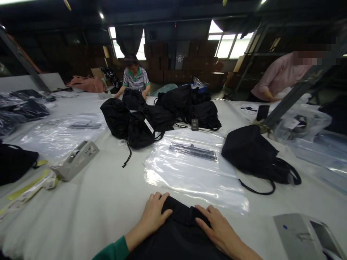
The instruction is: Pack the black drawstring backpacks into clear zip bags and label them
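Note:
A black fabric item [179,231] lies at the table's front edge, running down out of view, so its full shape is hidden. My left hand [154,213] holds its upper left edge, fingers curled over the top and thumb on the near side. On the upper right edge, my right hand [217,227] grips the cloth with bent fingers. Just beyond both hands is a stack of clear plastic bags [187,180] with dark print. Black drawstring bags [141,130] are heaped behind that stack, one with a white label and another with a dark hang tag [195,125].
A single black bag [246,148] with a cord lies to the right. Grey tape dispensers stand left [76,160] and front right [306,234]. A slanted metal post [295,95] rises at right. Two people work across the white table [103,202]. More plastic bags [67,133] lie left.

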### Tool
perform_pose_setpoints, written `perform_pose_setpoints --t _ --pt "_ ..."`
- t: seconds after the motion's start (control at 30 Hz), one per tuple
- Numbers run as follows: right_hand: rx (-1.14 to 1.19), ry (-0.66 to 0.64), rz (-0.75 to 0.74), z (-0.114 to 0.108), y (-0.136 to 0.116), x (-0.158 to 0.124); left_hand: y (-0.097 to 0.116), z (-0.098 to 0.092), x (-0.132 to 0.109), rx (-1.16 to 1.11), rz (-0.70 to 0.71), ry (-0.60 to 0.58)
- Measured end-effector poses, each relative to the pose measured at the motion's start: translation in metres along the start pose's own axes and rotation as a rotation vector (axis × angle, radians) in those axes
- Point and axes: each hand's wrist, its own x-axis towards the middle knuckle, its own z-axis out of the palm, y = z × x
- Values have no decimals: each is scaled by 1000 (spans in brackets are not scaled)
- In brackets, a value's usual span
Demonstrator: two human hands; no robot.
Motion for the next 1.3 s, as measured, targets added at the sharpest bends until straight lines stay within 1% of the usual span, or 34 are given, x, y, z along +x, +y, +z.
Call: perform_pose_setpoints --t 0.07,0.13,0.2,0.23,0.27,0.3,0.37,0.43,0.47,0.53,0.63,0.7,0.77,0.83,0.9,1.03,1.13,1.23,1.3 --pt "14 37 29 5 8 -3 4 9 -6 2 -24 20" --pt "91 124 36 6 13 -6 5 12 -9 5 -42 58" --pt "187 264 -8 1 16 -3 1 2 -2 13 -11 159" --pt "218 336 -36 -5 17 2 -2 -6 7 15 26 219" --pt "231 396 -59 -13 19 9 -4 -17 20 15 73 276" --pt "227 439 -70 -22 20 19 -7 -27 36 10 124 306" --pt "205 478 -65 -38 25 46 -9 -45 75 -1 213 287" --pt "185 470 -47 -47 30 78 -9 -52 113 5 284 226" --pt "170 459 -36 -48 34 94 -9 -51 130 14 311 193" --pt "134 433 -8 -45 41 123 -9 -44 155 35 339 134" --pt "82 391 29 -36 50 150 -13 -30 177 59 344 78" --pt "60 365 38 -32 56 160 -16 -27 186 66 344 50" --pt "45 334 34 -34 59 166 -16 -31 193 69 338 21" --pt "35 316 30 -38 61 172 -12 -37 196 74 331 4" --pt "31 327 32 -43 61 179 -3 -40 194 87 339 4" --pt "38 400 41 -50 61 191 13 -36 182 141 375 37" --pt "38 467 29 -55 56 185 15 -38 182 167 340 87" --pt "20 573 -18 -59 37 169 11 -47 189 164 320 139" --pt "-43 651 -113 -56 19 158 12 -53 193 161 320 167"
